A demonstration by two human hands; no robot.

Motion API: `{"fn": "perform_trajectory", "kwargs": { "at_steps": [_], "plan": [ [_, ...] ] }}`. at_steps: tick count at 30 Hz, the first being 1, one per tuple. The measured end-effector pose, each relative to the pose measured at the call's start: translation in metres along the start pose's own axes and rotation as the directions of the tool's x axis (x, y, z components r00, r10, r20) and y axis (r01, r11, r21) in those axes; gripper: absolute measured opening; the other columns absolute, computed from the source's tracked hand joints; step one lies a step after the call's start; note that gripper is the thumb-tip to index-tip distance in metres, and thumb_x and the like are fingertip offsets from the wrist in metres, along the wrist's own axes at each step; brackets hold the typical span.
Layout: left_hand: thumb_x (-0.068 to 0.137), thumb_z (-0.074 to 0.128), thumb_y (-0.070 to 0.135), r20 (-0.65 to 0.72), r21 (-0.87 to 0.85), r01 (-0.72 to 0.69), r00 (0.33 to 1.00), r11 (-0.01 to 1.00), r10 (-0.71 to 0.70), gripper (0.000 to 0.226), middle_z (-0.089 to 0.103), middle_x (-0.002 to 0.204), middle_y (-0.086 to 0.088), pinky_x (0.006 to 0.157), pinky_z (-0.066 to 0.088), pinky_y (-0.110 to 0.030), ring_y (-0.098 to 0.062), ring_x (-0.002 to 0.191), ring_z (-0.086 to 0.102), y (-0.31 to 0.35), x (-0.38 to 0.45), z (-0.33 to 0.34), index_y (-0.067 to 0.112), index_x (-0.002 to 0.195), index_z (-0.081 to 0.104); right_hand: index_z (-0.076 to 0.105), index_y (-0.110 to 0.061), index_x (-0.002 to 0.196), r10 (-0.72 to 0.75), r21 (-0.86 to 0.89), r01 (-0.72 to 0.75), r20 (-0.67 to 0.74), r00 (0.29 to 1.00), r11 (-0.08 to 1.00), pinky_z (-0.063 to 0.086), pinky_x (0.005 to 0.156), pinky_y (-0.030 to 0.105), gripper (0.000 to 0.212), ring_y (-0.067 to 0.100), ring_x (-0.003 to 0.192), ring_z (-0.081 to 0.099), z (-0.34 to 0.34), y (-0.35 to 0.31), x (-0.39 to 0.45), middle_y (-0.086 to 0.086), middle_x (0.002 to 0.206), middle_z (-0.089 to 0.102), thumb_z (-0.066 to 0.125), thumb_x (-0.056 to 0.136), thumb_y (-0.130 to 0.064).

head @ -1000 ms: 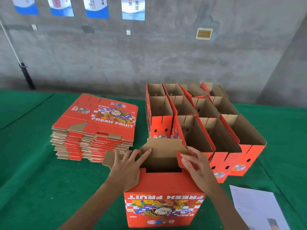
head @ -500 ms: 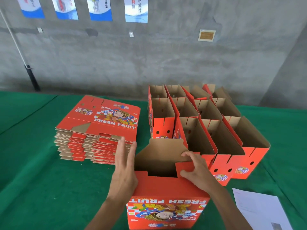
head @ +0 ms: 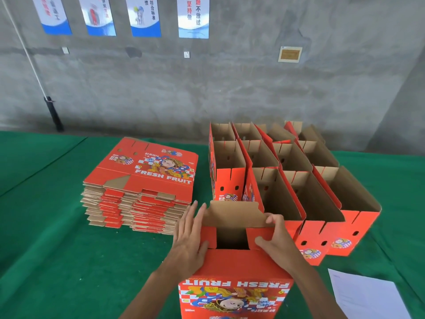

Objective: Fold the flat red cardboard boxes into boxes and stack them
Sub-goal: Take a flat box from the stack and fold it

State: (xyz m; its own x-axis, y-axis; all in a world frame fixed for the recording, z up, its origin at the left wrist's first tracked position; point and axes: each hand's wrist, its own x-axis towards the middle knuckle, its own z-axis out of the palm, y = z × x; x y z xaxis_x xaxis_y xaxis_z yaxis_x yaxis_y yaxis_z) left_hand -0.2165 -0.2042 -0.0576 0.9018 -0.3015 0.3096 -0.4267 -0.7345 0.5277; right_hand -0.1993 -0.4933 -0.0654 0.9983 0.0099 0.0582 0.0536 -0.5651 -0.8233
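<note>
flaps going in on a red box

the left hand [head: 188,238] presses flat, fingers straight, against the left side of the upright red box [head: 234,288] at the table's [head: 46,249] near edge. the right hand [head: 276,240] pinches its right flap [head: 255,233]. flat stack [head: 142,185] left, folded boxes [head: 287,180] behind.

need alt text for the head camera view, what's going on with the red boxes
A person's two hands fold the end flaps of a red box standing on a green table: the left hand lies flat against its left side, and the right hand grips the right flap. Flat red boxes are piled to the left, folded boxes in rows behind.
</note>
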Motion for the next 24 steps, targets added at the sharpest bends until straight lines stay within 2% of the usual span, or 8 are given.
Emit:
{"fn": "perform_trajectory", "kwargs": {
  "at_steps": [3,7,9,12,16,19,21,24],
  "plan": [
    [0.096,0.057,0.003,0.051,-0.085,-0.017,0.998,0.996,0.021,0.099,-0.005,0.17,0.021,0.129,0.009,-0.042,-0.006,0.157,-0.009,-0.004,0.001,0.002,0.037,0.163,-0.006,0.031,-0.055,0.134,-0.083,0.046,0.084,-0.018,0.996,0.995,0.053,0.078,0.011,0.067,-0.013,0.117,0.052,-0.002,0.0,-0.005,-0.032,0.135,0.043,0.063,0.094,-0.012],
    [0.095,0.06,-0.002,-0.018,-0.206,-0.075,0.997,0.976,0.072,0.059,0.031,0.156,0.02,0.121,0.031,-0.027,-0.004,0.148,0.029,-0.009,0.0,0.001,0.041,0.135,0.057,0.064,-0.044,0.116,-0.079,0.167,0.102,-0.14,0.987,0.981,0.045,0.096,0.016,0.05,-0.007,0.124,0.054,-0.003,0.0,-0.006,-0.027,0.134,0.059,0.038,0.105,-0.002],
    [0.096,0.059,0.0,-0.026,-0.3,-0.005,1.0,0.954,-0.003,0.049,0.047,0.137,0.025,0.105,0.048,-0.034,-0.004,0.13,0.049,-0.011,0.0,0.0,0.043,0.119,0.053,0.069,-0.037,0.097,-0.072,0.208,0.101,-0.141,0.987,0.973,0.046,0.098,0.027,0.042,0.0,0.122,0.058,-0.002,0.0,-0.004,-0.022,0.13,0.065,0.039,0.108,-0.01],
    [0.098,0.053,0.001,-0.019,-0.371,0.054,0.998,0.927,-0.066,0.041,0.058,0.12,0.019,0.099,0.051,-0.036,-0.01,0.117,0.059,-0.011,-0.001,-0.002,0.037,0.118,0.047,0.063,-0.032,0.086,-0.075,0.126,0.079,-0.032,0.997,0.989,0.047,0.098,0.031,0.014,-0.008,0.118,0.057,-0.001,-0.001,0.001,-0.03,0.128,0.063,0.061,0.1,-0.034],
    [0.11,0.04,0.032,0.059,-0.314,0.079,0.996,0.946,-0.063,0.019,0.051,0.127,0.021,0.105,0.046,-0.04,-0.009,0.126,0.051,-0.005,-0.002,-0.004,0.04,0.119,0.055,0.061,-0.042,0.108,-0.047,-0.007,0.048,0.101,0.994,0.999,0.048,0.102,0.034,0.039,-0.005,0.125,0.049,0.0,0.0,0.001,-0.032,0.138,0.05,0.071,0.08,-0.068],
    [0.093,0.029,0.081,0.228,0.042,0.178,0.956,0.983,-0.182,0.056,0.023,0.162,0.019,0.116,0.039,-0.054,-0.009,0.156,0.013,-0.002,0.003,0.001,0.052,0.141,0.039,0.054,-0.054,0.119,-0.034,-0.08,0.045,0.133,0.991,0.996,0.05,0.101,0.032,0.057,-0.004,0.121,0.051,0.002,-0.004,-0.001,-0.029,0.135,0.046,0.068,0.071,-0.082],
    [0.085,0.03,0.091,0.268,0.195,0.209,0.929,0.958,-0.257,0.076,0.001,0.169,0.017,0.116,0.035,-0.061,-0.015,0.158,-0.014,-0.002,0.009,0.004,0.056,0.151,0.022,0.051,-0.053,0.124,-0.026,-0.11,0.04,0.128,0.991,0.993,0.051,0.102,0.032,0.064,-0.003,0.118,0.053,0.003,-0.007,0.0,-0.023,0.133,0.048,0.067,0.071,-0.084],
    [0.078,0.046,0.091,0.267,0.205,0.306,0.896,0.93,-0.354,0.092,-0.014,0.17,0.01,0.115,0.036,-0.062,-0.031,0.157,-0.014,0.0,0.017,0.005,0.054,0.156,0.014,0.047,-0.047,0.133,-0.044,-0.23,0.071,0.118,0.992,0.971,0.048,0.103,0.03,0.066,-0.002,0.12,0.049,0.004,-0.011,0.001,-0.02,0.133,0.048,0.066,0.078,-0.078]
  ]
}}
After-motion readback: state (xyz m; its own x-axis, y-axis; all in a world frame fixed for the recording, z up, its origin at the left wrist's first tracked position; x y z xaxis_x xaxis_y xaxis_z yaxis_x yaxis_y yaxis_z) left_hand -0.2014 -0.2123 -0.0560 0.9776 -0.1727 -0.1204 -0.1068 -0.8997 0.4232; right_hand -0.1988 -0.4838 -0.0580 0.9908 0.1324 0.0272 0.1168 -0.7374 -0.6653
